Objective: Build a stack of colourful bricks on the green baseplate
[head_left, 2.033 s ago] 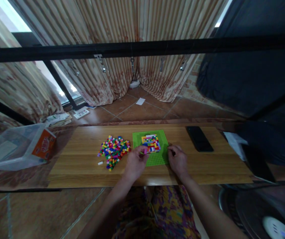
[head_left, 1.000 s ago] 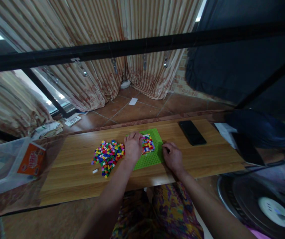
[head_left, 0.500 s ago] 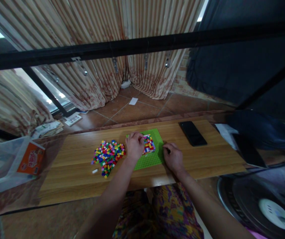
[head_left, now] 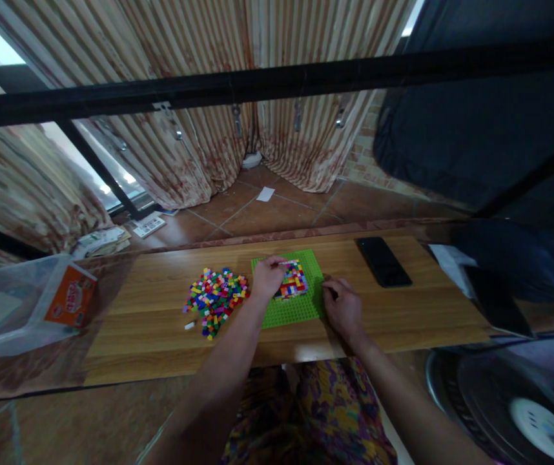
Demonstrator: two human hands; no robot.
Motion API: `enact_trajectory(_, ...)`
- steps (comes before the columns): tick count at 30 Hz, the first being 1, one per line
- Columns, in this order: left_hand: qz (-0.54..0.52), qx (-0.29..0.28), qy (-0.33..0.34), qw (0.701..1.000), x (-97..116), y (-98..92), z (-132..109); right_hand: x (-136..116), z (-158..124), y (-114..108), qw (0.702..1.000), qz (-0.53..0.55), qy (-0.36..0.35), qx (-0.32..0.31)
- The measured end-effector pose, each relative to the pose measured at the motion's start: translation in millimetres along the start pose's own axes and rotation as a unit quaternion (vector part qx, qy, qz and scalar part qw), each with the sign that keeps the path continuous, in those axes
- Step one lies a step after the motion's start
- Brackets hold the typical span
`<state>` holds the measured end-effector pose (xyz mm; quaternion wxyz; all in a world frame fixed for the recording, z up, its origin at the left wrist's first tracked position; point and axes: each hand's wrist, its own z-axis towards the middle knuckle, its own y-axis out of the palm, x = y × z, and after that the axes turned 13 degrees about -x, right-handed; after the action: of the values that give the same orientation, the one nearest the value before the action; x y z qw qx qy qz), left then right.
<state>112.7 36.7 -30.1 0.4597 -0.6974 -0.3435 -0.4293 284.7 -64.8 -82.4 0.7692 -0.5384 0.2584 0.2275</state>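
A green studded baseplate [head_left: 289, 314] lies on the wooden table, bearing a rectangular build of multicoloured toy bricks [head_left: 295, 279]. My left hand [head_left: 268, 278] reaches over the left part of this build, fingers pinched together at its upper left; whatever is between the fingertips is too small to make out. At the plate's right edge, my right hand [head_left: 343, 307] is curled, thumb and forefinger closed against the rim. Left of the plate lies a loose pile of small coloured bricks [head_left: 216, 297], with a single white piece [head_left: 190, 325] apart from it.
A black phone [head_left: 382, 261] lies right of the plate on the wooden table [head_left: 146, 323]. Beyond the table's left end stands a clear plastic bin [head_left: 10, 310] with an orange label. A dark bar [head_left: 267, 84] crosses in front of the curtains. Another dark flat device [head_left: 497, 300] is at the right end.
The view has shifted slightly, so the table things appear a little further right. My left hand stays over the brick build with its fingers slightly changed; my right hand keeps its place at the plate's edge.
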Motion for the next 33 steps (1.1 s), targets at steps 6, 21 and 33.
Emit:
enact_trajectory(6,-0.010,0.006,0.008,1.000,-3,1.4,5,2,0,0,1.000,-0.009,-0.003,-0.008)
enact_trajectory(21,-0.062,0.109,0.112,0.986,-23,-22.0,-38,4,-1,0,1.000,-0.017,-0.018,-0.007)
enact_trajectory(33,0.171,0.261,0.015,0.950,-82,-87.2,-186,10,-5,-1,0.999,-0.043,-0.023,-0.002)
